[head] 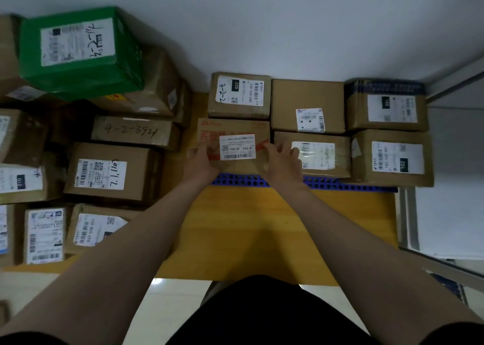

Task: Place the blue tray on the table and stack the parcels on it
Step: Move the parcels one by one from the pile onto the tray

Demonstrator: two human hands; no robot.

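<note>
Clasping parcel sides, apparently: left hand, right hand.

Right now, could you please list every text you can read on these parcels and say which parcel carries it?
"J6-S04": label on the red-printed parcel
"220": black tag, parcel behind it
"102": black tag, front right parcel
"4-2-3924": handwritten, long left box
All other print is too small or blurred to read.

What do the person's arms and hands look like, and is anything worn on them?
Both forearms are bare. The left hand and right hand show no gloves, rings or watch. Black sleeves appear at the lower corners of the view.
</note>
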